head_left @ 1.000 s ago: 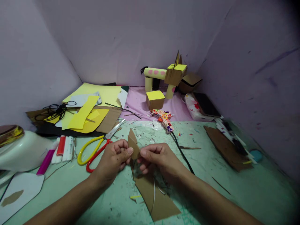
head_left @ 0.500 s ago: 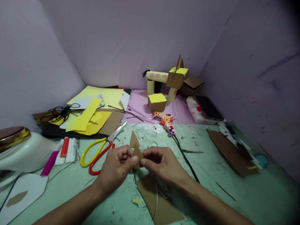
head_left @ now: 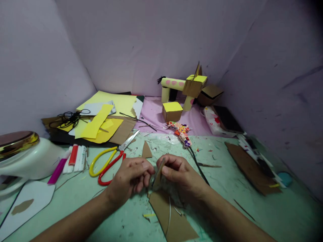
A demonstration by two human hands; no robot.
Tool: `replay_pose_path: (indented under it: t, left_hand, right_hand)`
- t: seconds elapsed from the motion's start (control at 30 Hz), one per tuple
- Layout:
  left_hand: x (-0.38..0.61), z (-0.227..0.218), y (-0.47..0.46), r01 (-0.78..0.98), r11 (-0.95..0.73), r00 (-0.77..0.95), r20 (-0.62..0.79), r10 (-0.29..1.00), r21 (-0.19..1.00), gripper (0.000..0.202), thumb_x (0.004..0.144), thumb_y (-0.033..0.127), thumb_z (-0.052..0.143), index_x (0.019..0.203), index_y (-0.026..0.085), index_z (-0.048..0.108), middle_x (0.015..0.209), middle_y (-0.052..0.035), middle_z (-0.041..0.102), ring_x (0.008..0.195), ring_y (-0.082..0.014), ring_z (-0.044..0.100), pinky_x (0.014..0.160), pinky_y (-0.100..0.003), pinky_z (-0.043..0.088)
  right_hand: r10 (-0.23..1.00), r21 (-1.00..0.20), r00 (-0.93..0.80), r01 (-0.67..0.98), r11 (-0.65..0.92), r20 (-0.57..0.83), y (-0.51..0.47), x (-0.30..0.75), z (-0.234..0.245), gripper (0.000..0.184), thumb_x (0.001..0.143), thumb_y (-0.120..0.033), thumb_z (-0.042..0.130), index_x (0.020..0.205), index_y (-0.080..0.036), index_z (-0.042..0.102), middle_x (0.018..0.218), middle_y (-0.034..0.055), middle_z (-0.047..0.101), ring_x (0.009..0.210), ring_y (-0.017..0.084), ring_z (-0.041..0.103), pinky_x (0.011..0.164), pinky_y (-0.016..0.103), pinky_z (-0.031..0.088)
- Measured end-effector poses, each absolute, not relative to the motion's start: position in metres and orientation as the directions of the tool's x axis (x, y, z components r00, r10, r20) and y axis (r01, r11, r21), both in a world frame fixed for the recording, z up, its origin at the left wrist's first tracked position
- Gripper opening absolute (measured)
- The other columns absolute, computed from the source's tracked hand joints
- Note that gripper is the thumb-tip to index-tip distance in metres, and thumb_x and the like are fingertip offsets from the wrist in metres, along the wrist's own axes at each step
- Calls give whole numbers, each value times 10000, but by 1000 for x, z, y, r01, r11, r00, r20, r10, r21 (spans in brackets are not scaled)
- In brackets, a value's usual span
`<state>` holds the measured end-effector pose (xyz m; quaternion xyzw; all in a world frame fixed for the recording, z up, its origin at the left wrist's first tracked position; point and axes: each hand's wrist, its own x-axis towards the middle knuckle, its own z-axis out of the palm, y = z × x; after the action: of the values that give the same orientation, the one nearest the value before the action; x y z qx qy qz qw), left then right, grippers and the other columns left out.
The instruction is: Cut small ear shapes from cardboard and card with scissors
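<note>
My right hand (head_left: 178, 173) pinches a small pointed cardboard piece (head_left: 158, 174) between thumb and fingers, turned nearly edge-on. Just left of it, my left hand (head_left: 135, 176) is loosely curled with its fingers apart, and nothing shows in its grasp. Another small pointed cardboard cutout (head_left: 146, 150) lies flat on the table beyond my hands. Below them is a larger brown cardboard sheet (head_left: 169, 218) with a thin pale strip on it. Scissors (head_left: 114, 158) with one yellow and one red handle rest open beside my left hand.
A flower-patterned glue gun (head_left: 182, 132) lies ahead, its black cord passing behind my right hand. Farther back stand a yellow-topped cardboard box (head_left: 172, 112) and a spotted cardboard animal (head_left: 174, 83). Yellow paper (head_left: 108, 101), markers (head_left: 75, 159) and a white kettle-like object (head_left: 46, 161) are at left.
My left hand has let go of the pointed cardboard piece. My right hand keeps it and has turned it nearly edge-on, slightly to the right. The view has shifted a little.
</note>
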<state>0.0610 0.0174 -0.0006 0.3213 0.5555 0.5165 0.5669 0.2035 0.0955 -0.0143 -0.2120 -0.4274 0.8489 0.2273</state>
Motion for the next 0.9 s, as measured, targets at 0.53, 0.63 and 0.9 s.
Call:
replay_pose_path:
  t: [0.53,0.63,0.9]
  left_hand:
    - [61,-2,14,-571,368,43,-422,906,734,186,528,243,706,623,140,583,390,38,515,267,-23,328,263,-132,185]
    - [62,-1,15,-383,233,-247,-342,907,894,193,570,274,696,633,155,557,368,68,473,299,-32,339,294,-131,232]
    - [74,3,12,-52,218,-382,-221,898,975,164,608,310,638,608,175,544,414,62,459,355,-68,381,333,-189,277]
  right_hand:
    - [623,-823,-771,-264,-502,-133,94,201,-15,292,582,-378,803,826,-240,720,766,9,580,624,114,515,584,250,410]
    - [655,-825,-718,-210,-524,-233,91,198,-16,321,630,-432,755,813,-173,702,595,-4,557,499,96,468,489,224,369]
    - [779,-924,-573,-94,-370,-253,85,195,-12,322,546,-386,794,511,-117,621,462,-25,493,442,67,373,444,206,268]
